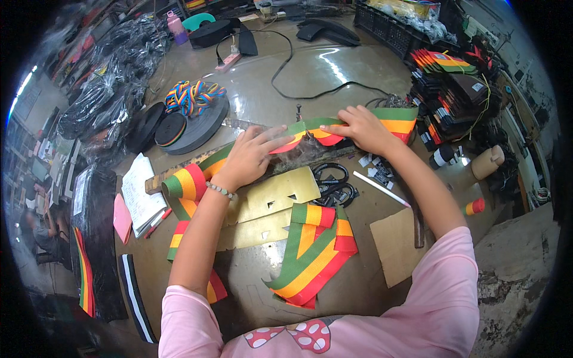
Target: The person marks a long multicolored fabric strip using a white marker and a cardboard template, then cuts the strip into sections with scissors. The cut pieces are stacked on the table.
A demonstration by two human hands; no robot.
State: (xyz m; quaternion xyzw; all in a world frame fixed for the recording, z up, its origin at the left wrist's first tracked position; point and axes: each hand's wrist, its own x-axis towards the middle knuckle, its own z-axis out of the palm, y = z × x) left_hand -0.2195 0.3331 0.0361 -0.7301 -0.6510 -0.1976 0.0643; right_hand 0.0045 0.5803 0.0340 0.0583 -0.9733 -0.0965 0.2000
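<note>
A striped green, yellow and red webbing strap (394, 124) stretches across a narrow board (197, 160) in front of me. My left hand (249, 156), a beaded bracelet at its wrist, holds the strap with its fingers reaching to the right; its thumb is hidden. Further right, my right hand (365, 130) grips the same strap, thumb along the near side. Between the hands the strap sags in waves beside a small upright metal bolt (299, 112). The strap's left end curls over near a notepad (143, 194). Cut striped pieces (313, 265) lie folded close to my body.
Brass-coloured plates (271, 197), black-handled scissors (334, 185), a white pen (382, 189) and cardboard (394, 247) lie nearby. Webbing rolls (209, 125) stand at the left. A black cable (286, 65) crosses the far table. Stacked strap bundles (453, 95) and a crate (388, 33) stand right.
</note>
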